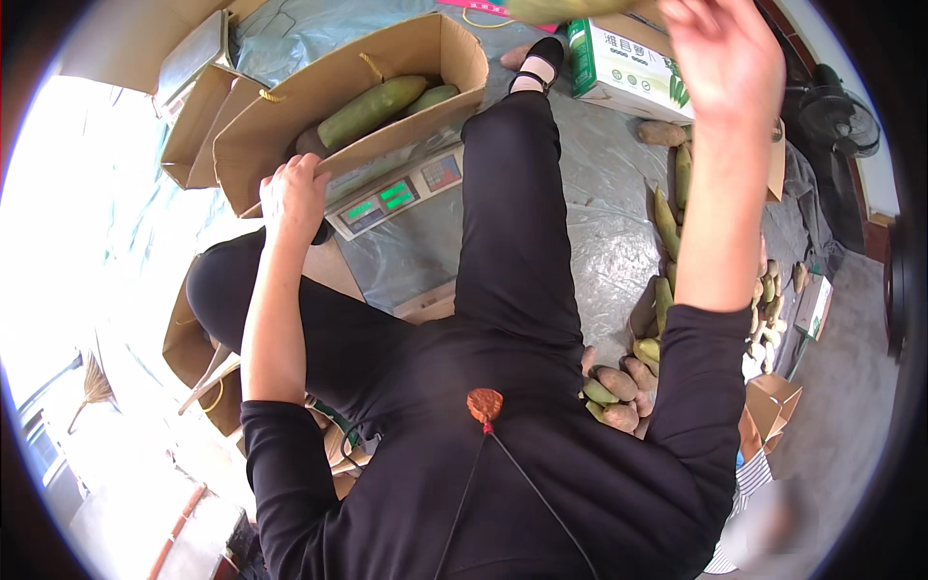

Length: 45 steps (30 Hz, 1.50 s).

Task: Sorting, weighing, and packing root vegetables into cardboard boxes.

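Note:
My left hand grips the near rim of an open brown cardboard box with yellow rope handles. Long green radishes and a darker brownish root lie inside it. The box rests on a digital scale with lit green displays. At the top edge, my raised right hand has its fingers closed at the end of another large green radish, partly cut off by the frame. A white and green printed carton stands just beneath that hand.
Green radishes and brownish roots lie along the plastic-covered floor to my right. A black fan stands at the far right. More flattened cardboard lies left of the box. My legs straddle the near floor.

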Tool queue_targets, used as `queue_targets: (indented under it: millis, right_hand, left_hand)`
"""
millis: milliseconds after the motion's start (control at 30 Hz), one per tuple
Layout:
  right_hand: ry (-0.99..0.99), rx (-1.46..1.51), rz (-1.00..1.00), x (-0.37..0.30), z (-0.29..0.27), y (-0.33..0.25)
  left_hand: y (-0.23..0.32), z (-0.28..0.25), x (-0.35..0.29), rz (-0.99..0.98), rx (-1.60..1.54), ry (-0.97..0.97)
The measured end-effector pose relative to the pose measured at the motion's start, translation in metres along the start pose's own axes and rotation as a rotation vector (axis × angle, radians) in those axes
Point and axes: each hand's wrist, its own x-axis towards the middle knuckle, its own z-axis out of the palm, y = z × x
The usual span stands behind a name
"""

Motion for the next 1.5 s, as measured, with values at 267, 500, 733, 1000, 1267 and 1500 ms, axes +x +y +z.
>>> queue_targets:
  millis: [267,500,733,1000,1267,1500]
  right_hand:
    - [0.472,-0.177,0.132,0.059,0.09,0.127]
    - [0.099,-1.128,0.07,0.027,0.114,0.207]
    - [0.068,-0.842,0.207,-0.013,0.065,0.146]
    - [0.776,-0.926,0.712,-0.234,-0.065,0.105]
    - [1.059,-1.033,1.354,-0.537,-0.066,0.128]
    - [1.177,-0.343,1.806,-0.672,-0.009,0.177]
  left_hand:
    - [-0.004,-0.002,-0.009,-0.034,0.015,-0.028]
    - [-0.006,-0.003,-0.007,-0.048,0.044,-0.033]
    - [-0.006,-0.002,-0.011,-0.049,0.047,-0.095]
    - [-0.009,0.009,-0.004,0.031,0.08,-0.014]
    - [-0.035,0.02,-0.004,0.07,0.051,0.002]
    - [-0.05,0.01,-0.003,0.048,0.114,-0.031]
